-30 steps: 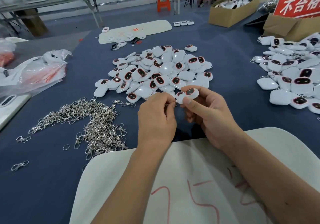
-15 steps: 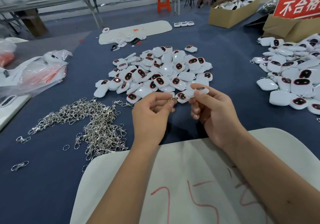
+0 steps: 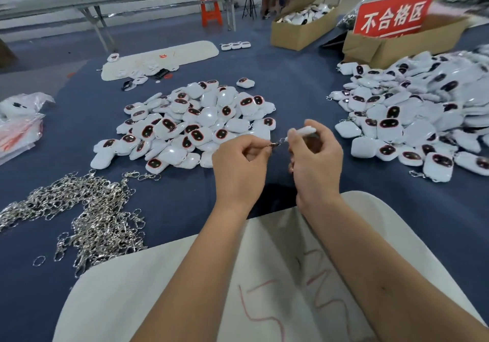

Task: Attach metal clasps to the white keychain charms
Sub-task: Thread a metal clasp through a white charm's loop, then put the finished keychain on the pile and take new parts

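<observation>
Silver metal glints between the two hands: a small clasp (image 3: pixel 276 144) is pinched at the fingertips of the left hand (image 3: pixel 239 168), its grip curled tight around it, though the clasp is tiny and blurred, so its exact shape is hard to make out. Its far end meets a white keychain charm (image 3: pixel 304 131) held in the right hand (image 3: pixel 316 162), whose fingers curl round the charm from behind. Only the charm's upper edge shows above the fingers; its face is hidden, and whether the clasp is already hooked on cannot be told. Both hands hover above the dark blue surface (image 3: pixel 296 90), just in front of a pile of loose charms (image 3: pixel 195 125), white with dark oval faces. A second, bigger heap of charms (image 3: pixel 423 119) lies well to the right and is cut off by the frame edge. To the left sprawls a tangled heap of clasps (image 3: pixel 87 214), also clipped at the edge. The forearms rest over a white board (image 3: pixel 148 288) with red scribbles, partly covered by the arms. Further back stand cardboard boxes (image 3: pixel 299 33) and a red sign (image 3: pixel 394 16) with white characters, its right part blurred.
</observation>
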